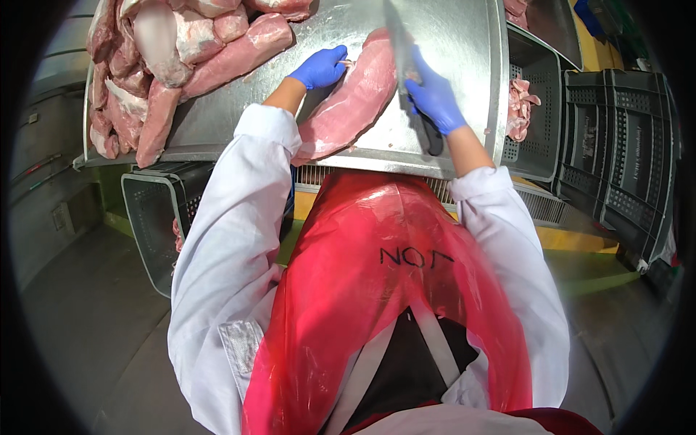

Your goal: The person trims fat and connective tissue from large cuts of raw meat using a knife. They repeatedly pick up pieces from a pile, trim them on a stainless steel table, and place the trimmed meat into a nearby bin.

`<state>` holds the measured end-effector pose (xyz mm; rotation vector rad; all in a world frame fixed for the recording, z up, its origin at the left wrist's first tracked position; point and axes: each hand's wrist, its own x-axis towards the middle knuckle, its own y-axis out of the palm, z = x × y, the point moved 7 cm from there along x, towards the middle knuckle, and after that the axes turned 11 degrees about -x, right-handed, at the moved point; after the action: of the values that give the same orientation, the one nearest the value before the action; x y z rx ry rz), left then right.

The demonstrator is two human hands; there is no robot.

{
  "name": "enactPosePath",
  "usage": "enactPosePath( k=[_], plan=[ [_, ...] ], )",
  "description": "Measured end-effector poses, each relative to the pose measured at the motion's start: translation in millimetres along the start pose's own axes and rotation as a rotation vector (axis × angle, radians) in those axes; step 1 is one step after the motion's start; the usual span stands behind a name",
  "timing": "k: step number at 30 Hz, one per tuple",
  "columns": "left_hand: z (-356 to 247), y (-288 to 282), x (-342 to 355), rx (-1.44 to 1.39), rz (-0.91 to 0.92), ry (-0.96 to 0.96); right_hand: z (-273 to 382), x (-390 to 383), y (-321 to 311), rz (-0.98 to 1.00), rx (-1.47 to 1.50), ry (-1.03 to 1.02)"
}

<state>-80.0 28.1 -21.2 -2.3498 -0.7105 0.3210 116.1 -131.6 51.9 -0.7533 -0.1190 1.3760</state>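
Observation:
A long pink pork loin lies on the metal worktable, curving from the far middle down toward the near edge. My left hand, in a blue glove, is at the loin's left side, its fingers closed on a small pale scrap of meat. My right hand, also gloved in blue, grips a knife to the right of the loin. The knife's blade is blurred and points away from me, beside the loin's far end; its black handle sticks out below my palm.
Several loins and meat pieces are piled on the table's left. A grey crate stands below the table at left. Another crate at right holds meat trimmings, beside a dark perforated crate. A metal grille runs below the table edge.

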Motion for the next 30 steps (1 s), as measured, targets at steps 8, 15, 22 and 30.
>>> enactPosePath(
  k=[8,15,22,30],
  plan=[
    [-84.2,-8.5,16.0,0.276,0.164,0.003,13.0,21.6,46.2,0.252,-0.336,-0.203],
    [-150.7,-17.8,18.2,0.41,0.268,0.035,21.4,-23.2,24.3,0.403,-0.206,-0.045],
    [-168.3,-58.4,-4.8,0.393,0.113,0.02,-20.1,-78.2,32.7,0.325,-0.222,-0.501],
    [-242.4,-100.8,-31.7,0.498,0.057,0.046,43.1,-64.4,60.5,0.407,-0.105,-0.23]
  ],
)
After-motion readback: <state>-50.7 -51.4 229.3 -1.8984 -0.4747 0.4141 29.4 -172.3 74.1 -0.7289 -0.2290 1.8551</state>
